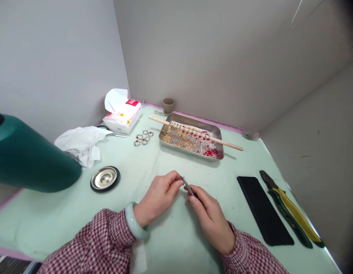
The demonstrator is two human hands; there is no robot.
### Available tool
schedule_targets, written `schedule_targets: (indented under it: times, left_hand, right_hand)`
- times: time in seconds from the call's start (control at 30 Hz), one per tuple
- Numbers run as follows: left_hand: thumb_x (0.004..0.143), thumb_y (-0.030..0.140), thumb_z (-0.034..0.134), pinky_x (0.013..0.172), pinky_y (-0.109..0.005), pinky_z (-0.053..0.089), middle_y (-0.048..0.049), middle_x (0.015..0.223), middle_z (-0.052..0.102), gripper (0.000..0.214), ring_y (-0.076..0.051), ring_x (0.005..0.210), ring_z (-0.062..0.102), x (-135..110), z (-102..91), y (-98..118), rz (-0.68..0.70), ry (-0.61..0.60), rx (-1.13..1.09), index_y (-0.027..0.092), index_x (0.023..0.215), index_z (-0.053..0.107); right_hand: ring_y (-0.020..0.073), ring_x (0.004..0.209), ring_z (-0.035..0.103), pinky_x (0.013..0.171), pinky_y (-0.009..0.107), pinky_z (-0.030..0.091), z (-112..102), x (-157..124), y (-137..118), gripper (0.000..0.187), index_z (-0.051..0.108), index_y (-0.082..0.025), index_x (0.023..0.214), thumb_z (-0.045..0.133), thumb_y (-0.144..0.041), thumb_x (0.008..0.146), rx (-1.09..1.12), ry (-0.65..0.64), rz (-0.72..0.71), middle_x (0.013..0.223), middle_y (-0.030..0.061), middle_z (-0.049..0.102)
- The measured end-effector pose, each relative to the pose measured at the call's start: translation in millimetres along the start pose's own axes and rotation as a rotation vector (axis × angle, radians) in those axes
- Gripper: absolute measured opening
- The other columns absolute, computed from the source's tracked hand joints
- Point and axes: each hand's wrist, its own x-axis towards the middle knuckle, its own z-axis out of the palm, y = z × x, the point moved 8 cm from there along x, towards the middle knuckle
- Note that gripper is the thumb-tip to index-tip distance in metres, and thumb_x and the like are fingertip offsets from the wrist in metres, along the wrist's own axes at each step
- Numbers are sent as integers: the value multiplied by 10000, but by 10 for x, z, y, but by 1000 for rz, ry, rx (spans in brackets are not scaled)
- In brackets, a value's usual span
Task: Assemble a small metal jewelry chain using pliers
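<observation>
The left hand (161,194), below a pale green bangle (133,223), is closed, thumb and forefinger pinched together; whatever sits between them is too small to make out. Just right of those fingertips lies one slim, grey metal hand tool (188,186), its tip meeting them, its body gripped by the right hand (209,215).

Counted from the left: one dark green cylindrical bottle (34,154); one crumpled white tissue (83,144); one round silver lid with a black rim (105,179); one white-and-red soft tissue pack (123,116); about six small silver beaded rings with red beads (144,142), clustered too closely for a sure count; one small brown cup (168,105); one rectangular metal tray (190,153) of gold, clear and red beads, too many to count, with one pale wooden rod (227,144) across it; one flat black rectangular object (264,209); one pair of green-and-yellow-handled pliers (290,209).
</observation>
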Motion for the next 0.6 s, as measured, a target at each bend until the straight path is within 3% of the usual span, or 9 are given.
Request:
schedule_targets:
  times: [0.43,0.6]
  left_hand:
    - [892,285,409,601,-263,316,-13,654,591,242,-147,607,513,-4,18,-39,20,-39,302,180,743,569]
    - [885,279,414,592,-243,328,16,608,538,246,-122,579,468,-12,-79,26,0,-20,75,173,698,533]
  right_hand:
    - [176,718,522,657,307,411,-38,5,5,193,574,-160,996,407,-199,908,-352,56,-121,780,53,562]
    - [165,707,526,641,293,405,-138,114,-161,187,590,-161,987,428,-207,905,-360,44,-175,773,44,570]
